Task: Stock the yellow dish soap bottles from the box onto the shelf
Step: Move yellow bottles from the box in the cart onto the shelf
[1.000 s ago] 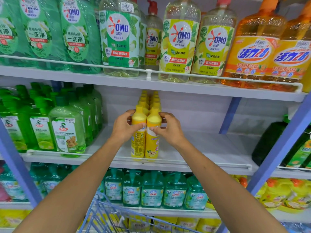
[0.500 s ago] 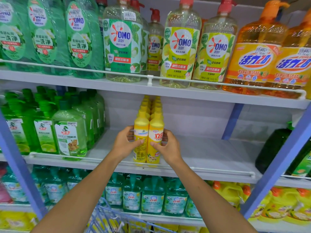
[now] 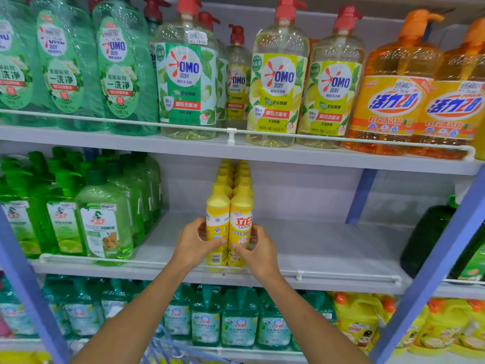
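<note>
Shelf [image 3: 328, 248], hands [image 3: 193, 244] [image 3: 258, 249] around yellow bottles [image 3: 217, 208]

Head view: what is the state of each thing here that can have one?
Left hand: grips left bottle.
Right hand: grips right bottle.
Left bottle: upright on shelf, capped, barcode side forward.
Right bottle: upright on shelf, capped, front label forward.
Yellow rows: upright, capped, behind the front pair.

Arms outstretched, left hand [image 3: 195, 243] and right hand [image 3: 260, 253] curled, gripping.
</note>
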